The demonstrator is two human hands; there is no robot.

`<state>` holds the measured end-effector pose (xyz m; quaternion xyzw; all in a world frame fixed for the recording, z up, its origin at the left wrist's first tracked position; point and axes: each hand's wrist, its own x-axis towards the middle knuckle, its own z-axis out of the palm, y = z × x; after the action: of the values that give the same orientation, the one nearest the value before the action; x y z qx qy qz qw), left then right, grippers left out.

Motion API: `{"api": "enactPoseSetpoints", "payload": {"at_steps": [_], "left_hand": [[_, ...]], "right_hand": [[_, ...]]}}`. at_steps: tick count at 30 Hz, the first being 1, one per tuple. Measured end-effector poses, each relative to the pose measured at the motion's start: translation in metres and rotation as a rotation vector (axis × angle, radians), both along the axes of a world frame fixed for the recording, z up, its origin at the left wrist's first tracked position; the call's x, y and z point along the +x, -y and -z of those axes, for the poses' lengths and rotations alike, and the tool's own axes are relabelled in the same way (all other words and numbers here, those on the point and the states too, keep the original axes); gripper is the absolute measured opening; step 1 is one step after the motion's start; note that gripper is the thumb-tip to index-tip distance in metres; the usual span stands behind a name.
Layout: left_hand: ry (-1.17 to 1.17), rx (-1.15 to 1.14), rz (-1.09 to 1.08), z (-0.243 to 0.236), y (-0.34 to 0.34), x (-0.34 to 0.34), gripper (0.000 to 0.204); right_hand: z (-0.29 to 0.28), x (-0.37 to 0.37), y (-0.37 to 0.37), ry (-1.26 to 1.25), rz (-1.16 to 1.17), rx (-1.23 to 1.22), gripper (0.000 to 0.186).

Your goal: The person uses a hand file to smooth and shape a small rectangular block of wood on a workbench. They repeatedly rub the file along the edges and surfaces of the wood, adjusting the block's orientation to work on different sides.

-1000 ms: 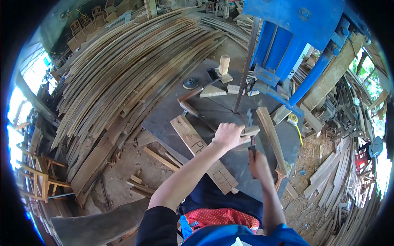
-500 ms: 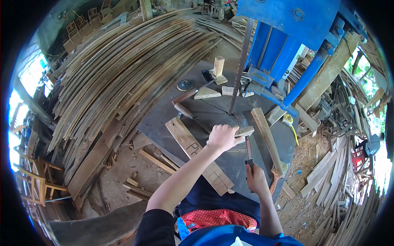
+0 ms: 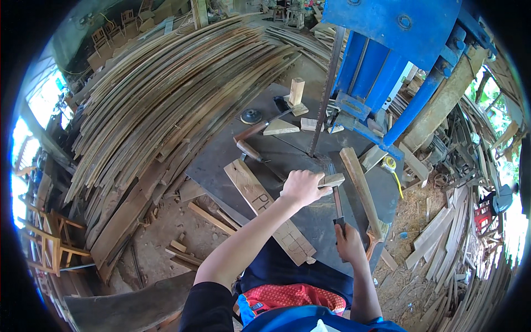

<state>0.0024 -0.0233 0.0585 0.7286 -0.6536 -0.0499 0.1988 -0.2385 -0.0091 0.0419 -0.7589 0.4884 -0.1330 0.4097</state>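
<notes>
My left hand [image 3: 302, 187] is closed on a small pale wood block [image 3: 333, 180], gripping it from its left end. Wrapped round a dark handle, my right hand [image 3: 349, 243] holds what looks like a flat metal file [image 3: 337, 200]. Its long blade points away from me and meets the block, which lies across it. Both hands are over the dark metal table [image 3: 221, 185] of a blue bandsaw [image 3: 381, 72], just on my side of the upright blade [image 3: 325, 94]. A marked plank [image 3: 265, 213] rests left of my hands, and a shaped wooden piece [image 3: 362, 191] lies to the right.
Two wooden-handled tools [image 3: 249, 149], a black disc [image 3: 251, 116] and wood offcuts [image 3: 281, 128] lie farther back. A yellow tape measure [image 3: 389, 163] sits at the table's right. Stacked long boards [image 3: 182, 83] fill the left; scrap wood [image 3: 437, 232] covers the floor at right.
Both hands keep their grips on the block and the file, with only a slight shift rightward. The whole view has moved a little.
</notes>
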Motion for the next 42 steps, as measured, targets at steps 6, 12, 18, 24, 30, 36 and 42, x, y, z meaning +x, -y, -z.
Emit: {"api": "enactPoseSetpoints", "payload": {"at_steps": [6,12,18,24,30,36,42], "left_hand": [[0.007,-0.002,-0.01,-0.004,-0.002,0.0,0.049],[0.032,-0.02,0.037,-0.003,0.002,-0.001,0.056],[0.145,-0.068,-0.084,0.006,0.009,-0.002,0.057],[0.191,-0.083,-0.061,0.003,0.016,-0.002,0.061],[0.233,-0.035,0.026,0.001,0.018,-0.006,0.062],[0.205,-0.246,-0.073,0.016,0.025,0.015,0.065],[0.281,-0.103,-0.049,0.002,0.023,-0.005,0.064]], "right_hand": [[-0.003,-0.003,0.008,-0.039,-0.005,0.01,0.037],[-0.017,-0.001,0.011,-0.067,-0.013,-0.002,0.038],[-0.002,0.046,0.044,0.031,0.001,-0.118,0.041],[-0.002,0.018,0.006,-0.016,0.02,-0.108,0.034],[0.015,0.045,0.053,0.162,0.015,-0.127,0.033],[0.013,0.035,-0.002,0.08,0.031,-0.104,0.031],[0.043,0.052,0.049,0.226,0.083,-0.253,0.03]]}}
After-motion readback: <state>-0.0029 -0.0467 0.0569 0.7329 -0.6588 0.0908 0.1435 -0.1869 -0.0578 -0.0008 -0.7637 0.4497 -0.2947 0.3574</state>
